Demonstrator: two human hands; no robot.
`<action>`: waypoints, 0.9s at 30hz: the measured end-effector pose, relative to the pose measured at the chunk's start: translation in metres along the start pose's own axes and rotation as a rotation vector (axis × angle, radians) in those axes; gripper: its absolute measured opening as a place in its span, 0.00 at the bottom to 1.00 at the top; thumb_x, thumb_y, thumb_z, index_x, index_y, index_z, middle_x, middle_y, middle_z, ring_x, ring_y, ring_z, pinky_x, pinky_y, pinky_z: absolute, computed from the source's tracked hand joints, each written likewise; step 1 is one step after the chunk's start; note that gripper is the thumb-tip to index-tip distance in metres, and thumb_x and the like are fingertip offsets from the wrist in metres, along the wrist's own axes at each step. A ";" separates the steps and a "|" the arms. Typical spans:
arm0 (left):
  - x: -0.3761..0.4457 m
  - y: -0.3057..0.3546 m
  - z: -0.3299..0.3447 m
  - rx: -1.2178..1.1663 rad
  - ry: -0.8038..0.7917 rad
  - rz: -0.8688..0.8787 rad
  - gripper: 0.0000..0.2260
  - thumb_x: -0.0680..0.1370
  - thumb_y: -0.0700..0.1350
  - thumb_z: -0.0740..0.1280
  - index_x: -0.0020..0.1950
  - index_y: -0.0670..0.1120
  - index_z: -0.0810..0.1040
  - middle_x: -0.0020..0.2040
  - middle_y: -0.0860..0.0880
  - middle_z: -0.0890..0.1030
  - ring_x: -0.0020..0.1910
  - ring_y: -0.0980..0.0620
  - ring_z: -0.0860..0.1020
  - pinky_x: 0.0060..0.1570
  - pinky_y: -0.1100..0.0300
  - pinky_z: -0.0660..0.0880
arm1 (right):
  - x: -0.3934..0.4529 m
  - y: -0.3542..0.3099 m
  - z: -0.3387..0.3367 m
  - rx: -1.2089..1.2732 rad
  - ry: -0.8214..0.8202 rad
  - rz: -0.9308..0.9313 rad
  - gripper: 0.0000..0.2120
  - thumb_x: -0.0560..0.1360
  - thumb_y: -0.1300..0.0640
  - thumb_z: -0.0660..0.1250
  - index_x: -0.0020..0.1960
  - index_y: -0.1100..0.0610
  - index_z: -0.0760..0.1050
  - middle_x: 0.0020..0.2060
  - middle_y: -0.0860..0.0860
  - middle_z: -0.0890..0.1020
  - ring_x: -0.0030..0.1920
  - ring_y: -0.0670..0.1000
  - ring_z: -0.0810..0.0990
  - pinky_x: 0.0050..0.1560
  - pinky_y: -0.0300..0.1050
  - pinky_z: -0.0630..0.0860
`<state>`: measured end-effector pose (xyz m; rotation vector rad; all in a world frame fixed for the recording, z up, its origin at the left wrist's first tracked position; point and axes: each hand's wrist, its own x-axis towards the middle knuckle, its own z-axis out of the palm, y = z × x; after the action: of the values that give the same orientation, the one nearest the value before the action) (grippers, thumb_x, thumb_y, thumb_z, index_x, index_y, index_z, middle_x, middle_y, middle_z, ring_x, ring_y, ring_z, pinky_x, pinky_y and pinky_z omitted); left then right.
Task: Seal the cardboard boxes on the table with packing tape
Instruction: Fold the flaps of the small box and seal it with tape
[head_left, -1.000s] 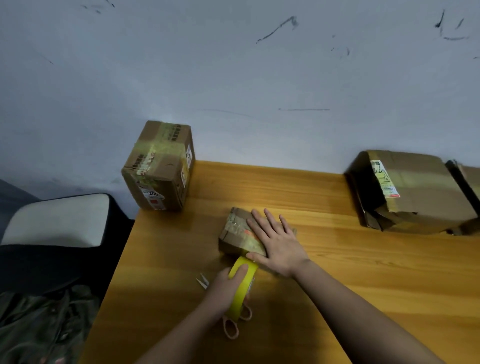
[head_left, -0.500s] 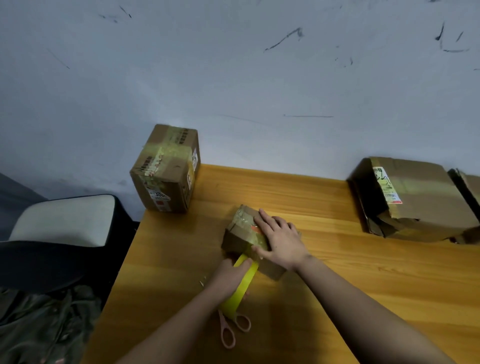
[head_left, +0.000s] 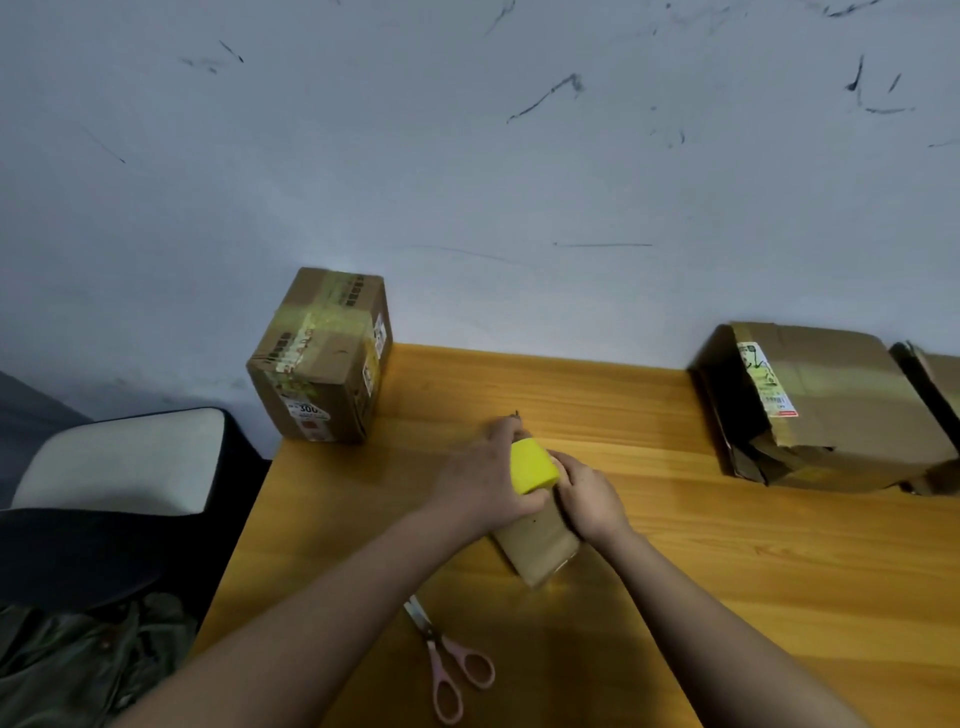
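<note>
While my left hand (head_left: 480, 480) grips the yellow tape roll (head_left: 533, 464) against it, my right hand (head_left: 589, 501) clasps the small cardboard box (head_left: 540, 551) mid-surface, its long axis running from near me toward the wall.

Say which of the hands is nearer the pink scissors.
Left, narrowly. The left hand grips the yellow tape roll above the scissors; the right hand holds the small box, farther right.

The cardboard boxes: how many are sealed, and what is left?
The tall box already wears tape. The left hand holds the yellow tape roll on the small box, steadied by the right hand. The torn box looks unsealed.
</note>
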<state>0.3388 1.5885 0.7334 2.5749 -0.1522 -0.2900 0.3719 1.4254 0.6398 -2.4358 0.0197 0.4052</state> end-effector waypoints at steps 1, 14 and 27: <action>0.005 0.005 0.002 0.017 0.018 0.030 0.28 0.72 0.57 0.70 0.67 0.51 0.65 0.64 0.52 0.73 0.60 0.47 0.75 0.51 0.56 0.70 | 0.001 0.004 0.004 0.020 0.023 0.034 0.23 0.79 0.45 0.50 0.68 0.49 0.72 0.61 0.56 0.80 0.60 0.61 0.76 0.50 0.49 0.71; 0.050 0.019 0.020 0.182 0.016 0.291 0.29 0.72 0.61 0.67 0.70 0.54 0.67 0.62 0.49 0.75 0.60 0.46 0.75 0.55 0.55 0.73 | -0.037 0.060 0.019 -0.186 0.063 -0.234 0.36 0.76 0.34 0.45 0.78 0.53 0.54 0.76 0.50 0.60 0.75 0.50 0.57 0.73 0.44 0.56; 0.035 0.011 0.001 0.700 -0.139 0.331 0.28 0.79 0.61 0.59 0.74 0.51 0.58 0.59 0.44 0.77 0.55 0.43 0.78 0.43 0.56 0.72 | -0.039 0.046 0.006 -0.389 -0.007 -0.266 0.35 0.80 0.37 0.48 0.78 0.50 0.37 0.75 0.41 0.35 0.77 0.43 0.44 0.73 0.37 0.43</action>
<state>0.3718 1.5726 0.7321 3.1367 -0.8547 -0.3315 0.3275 1.3899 0.6189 -2.7672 -0.4173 0.3197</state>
